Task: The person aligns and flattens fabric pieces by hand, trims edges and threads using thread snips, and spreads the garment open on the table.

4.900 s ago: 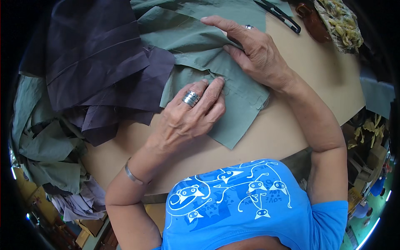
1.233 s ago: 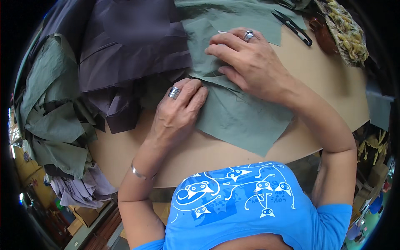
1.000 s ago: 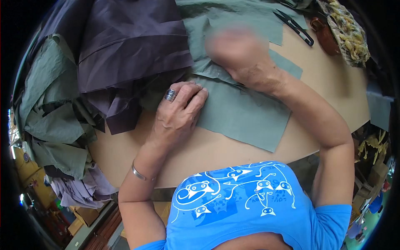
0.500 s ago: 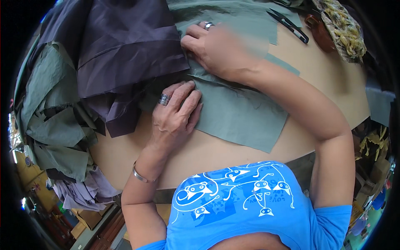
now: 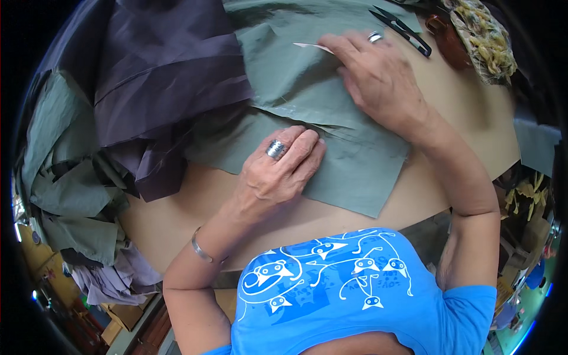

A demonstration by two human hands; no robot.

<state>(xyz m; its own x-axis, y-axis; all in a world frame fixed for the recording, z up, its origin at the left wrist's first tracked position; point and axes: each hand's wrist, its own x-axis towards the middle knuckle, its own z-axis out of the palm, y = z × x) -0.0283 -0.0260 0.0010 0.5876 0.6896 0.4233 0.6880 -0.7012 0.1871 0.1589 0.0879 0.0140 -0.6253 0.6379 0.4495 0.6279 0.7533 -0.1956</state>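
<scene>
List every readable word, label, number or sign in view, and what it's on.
Blue short-sleeved T-shirt with white cat drawings: small dark-blue lettering among the cats; wording not copied here.
Green woven cloth: no text visible.
Dark purple woven cloth: none visible.
Black metal thread snips: none I can make out.
Background: too small and blurred to tell.

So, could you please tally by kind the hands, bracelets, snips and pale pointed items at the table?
Hands: 2 (left hand, on green cloth; right hand)
Bracelets: 1 (silver bracelet)
Snips: 1 (black snips)
Pale pointed items: 1 (pale pointed item, in the right fingers)
Total: 5
</scene>
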